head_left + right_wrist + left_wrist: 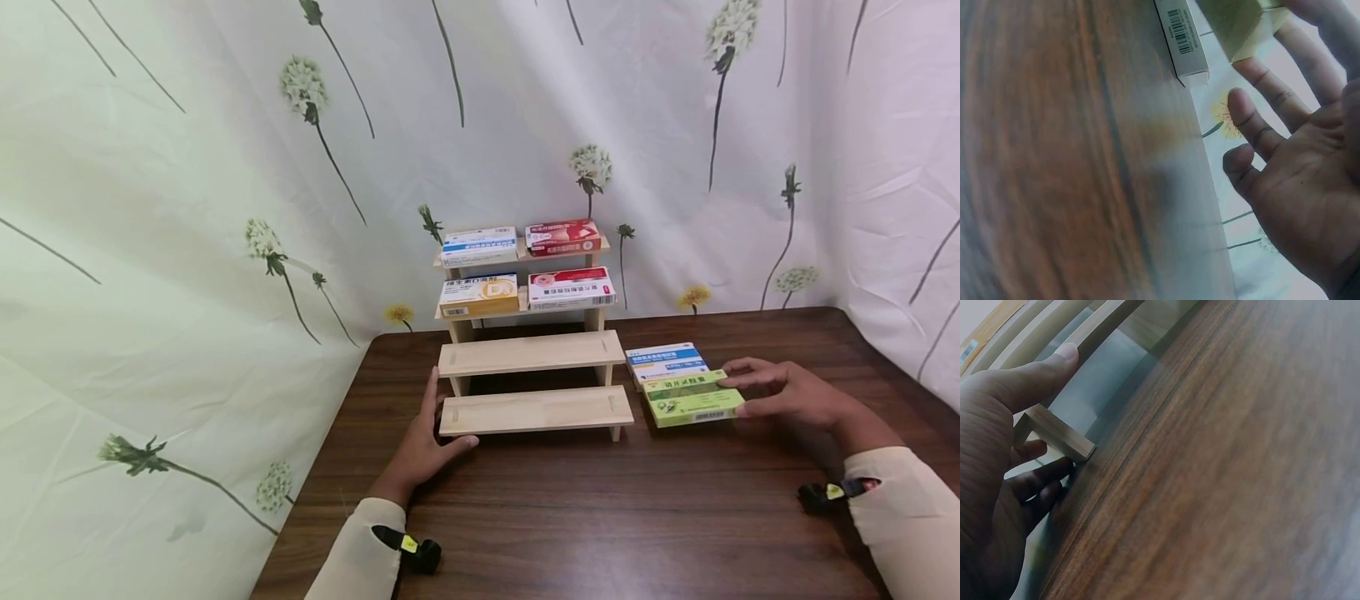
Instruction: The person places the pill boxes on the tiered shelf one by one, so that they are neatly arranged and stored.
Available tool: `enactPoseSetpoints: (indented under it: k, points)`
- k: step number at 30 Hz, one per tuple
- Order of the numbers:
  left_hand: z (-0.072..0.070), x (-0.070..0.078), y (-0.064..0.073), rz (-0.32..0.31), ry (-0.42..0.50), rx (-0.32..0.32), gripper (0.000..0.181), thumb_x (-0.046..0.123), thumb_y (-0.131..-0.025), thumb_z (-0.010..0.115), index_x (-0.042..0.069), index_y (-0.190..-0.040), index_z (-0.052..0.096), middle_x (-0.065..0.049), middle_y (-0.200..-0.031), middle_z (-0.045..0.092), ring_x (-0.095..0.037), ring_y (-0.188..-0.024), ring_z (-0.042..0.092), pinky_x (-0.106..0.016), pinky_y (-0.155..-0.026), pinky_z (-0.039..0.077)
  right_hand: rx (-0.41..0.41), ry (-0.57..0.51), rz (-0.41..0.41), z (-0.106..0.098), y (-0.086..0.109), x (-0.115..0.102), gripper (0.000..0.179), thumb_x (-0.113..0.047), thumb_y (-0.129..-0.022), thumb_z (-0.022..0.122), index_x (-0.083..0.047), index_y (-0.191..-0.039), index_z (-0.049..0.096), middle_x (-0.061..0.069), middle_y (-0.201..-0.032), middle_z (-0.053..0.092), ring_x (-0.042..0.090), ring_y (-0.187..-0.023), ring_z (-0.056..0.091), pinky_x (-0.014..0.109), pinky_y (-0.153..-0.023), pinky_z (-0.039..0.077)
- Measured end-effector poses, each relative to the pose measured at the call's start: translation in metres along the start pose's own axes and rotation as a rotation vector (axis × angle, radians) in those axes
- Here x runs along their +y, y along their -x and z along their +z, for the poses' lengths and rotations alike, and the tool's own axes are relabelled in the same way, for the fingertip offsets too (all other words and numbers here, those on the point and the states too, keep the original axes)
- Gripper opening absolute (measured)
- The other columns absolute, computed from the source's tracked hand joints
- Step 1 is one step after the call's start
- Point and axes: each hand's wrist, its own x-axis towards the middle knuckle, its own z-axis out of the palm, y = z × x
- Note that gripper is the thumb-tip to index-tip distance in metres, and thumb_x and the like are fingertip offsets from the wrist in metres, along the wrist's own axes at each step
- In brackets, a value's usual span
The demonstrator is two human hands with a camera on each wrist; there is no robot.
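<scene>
My right hand (798,396) pinches the right end of a green medicine box (692,398) between thumb and fingers. In the right wrist view the green box is raised off the table, with the other fingers spread below it. A blue-and-white medicine box (666,360) lies just behind it, partly covered by it in the head view. At the left end of a stepped wooden stand (534,412), my left hand (420,450) holds on. Its thumb (1063,359) touches the lowest step's front edge, and the other fingers are around the side leg.
A white-and-blue box (480,245) and a red box (562,237) sit on the top step. On the step below are a yellow-and-white box (478,295) and a red-and-white box (572,288). The dark wooden table (570,508) meets a flower-patterned curtain (510,150).
</scene>
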Motion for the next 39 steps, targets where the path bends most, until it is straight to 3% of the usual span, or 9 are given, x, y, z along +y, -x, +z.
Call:
enactPoseSetpoints:
  k: [7,14,25,33,39]
  points:
    - [-0.001,0.003,0.001,-0.022,0.000,-0.007,0.133,0.028,-0.091,0.093,0.046,-0.174,-0.009,-0.024,-0.169,0.045,-0.042,-0.147,0.058,-0.067,-0.121,0.040,0.036,-0.018,-0.017,-0.007,0.002,-0.005,0.042,-0.008,-0.089,0.089,-0.003,-0.130,0.081,-0.033,-0.133,0.053,-0.017,-0.120,0.043,0.016,-0.090,0.041]
    - [0.001,0.002,0.000,-0.004,0.019,-0.008,0.132,0.026,-0.091,0.092,0.046,-0.174,-0.008,-0.023,-0.168,0.046,-0.041,-0.145,0.059,-0.066,-0.120,0.041,0.079,-0.084,-0.102,-0.014,0.001,-0.008,0.044,0.006,-0.088,0.084,0.001,-0.132,0.078,-0.029,-0.135,0.057,-0.011,-0.116,0.054,0.017,-0.084,0.048]
    - [0.000,0.002,0.000,0.005,0.013,-0.009,0.133,0.026,-0.091,0.093,0.046,-0.174,-0.009,-0.025,-0.168,0.045,-0.044,-0.147,0.057,-0.067,-0.121,0.040,0.154,-0.073,-0.242,-0.021,-0.007,-0.019,0.046,0.012,-0.085,0.084,0.001,-0.130,0.079,-0.025,-0.137,0.061,-0.012,-0.120,0.055,0.012,-0.083,0.047]
    - [0.000,0.000,0.001,-0.001,0.013,-0.012,0.134,0.026,-0.090,0.093,0.046,-0.174,-0.009,-0.025,-0.169,0.044,-0.044,-0.148,0.056,-0.068,-0.122,0.039,0.208,-0.045,-0.166,-0.026,-0.007,-0.035,0.046,0.007,-0.085,0.087,0.000,-0.130,0.079,-0.025,-0.135,0.060,-0.003,-0.106,0.062,0.020,-0.078,0.049]
    - [0.000,-0.001,0.000,-0.006,0.009,-0.009,0.134,0.028,-0.090,0.093,0.047,-0.174,-0.009,-0.025,-0.172,0.039,-0.045,-0.153,0.051,-0.069,-0.123,0.037,0.251,-0.044,-0.167,-0.028,-0.007,-0.044,0.046,0.007,-0.084,0.087,0.002,-0.129,0.079,-0.024,-0.135,0.062,0.001,-0.109,0.059,0.022,-0.079,0.046]
